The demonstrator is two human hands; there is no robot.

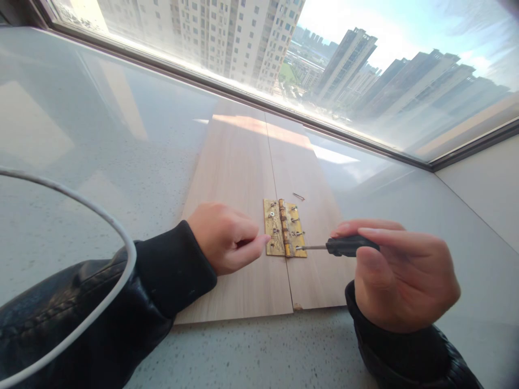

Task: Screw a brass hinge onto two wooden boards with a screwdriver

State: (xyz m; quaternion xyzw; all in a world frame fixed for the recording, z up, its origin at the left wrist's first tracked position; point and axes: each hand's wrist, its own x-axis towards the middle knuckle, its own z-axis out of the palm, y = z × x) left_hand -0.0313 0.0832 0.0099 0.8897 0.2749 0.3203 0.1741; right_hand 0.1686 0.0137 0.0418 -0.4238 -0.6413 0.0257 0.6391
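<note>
A brass-coloured hinge (278, 244) lies across the seam between two pale wooden boards (239, 167), with several screws standing in its two leaves. My right hand (405, 270) grips the black handle of a screwdriver (344, 246); the shaft points left and its tip is at the lower right corner of the hinge, by a screw. My left hand (229, 237) rests at the hinge's left edge, fingers curled and thumb against the index finger. Whether anything is pinched there is too small to tell. A loose screw (299, 196) lies on the right board above the hinge.
The boards lie on a speckled white counter (162, 135). A window frame (162, 67) runs along the far side, with tall buildings outside. A white cable (97, 208) arches over my left forearm. The right board has a chipped spot at its near edge.
</note>
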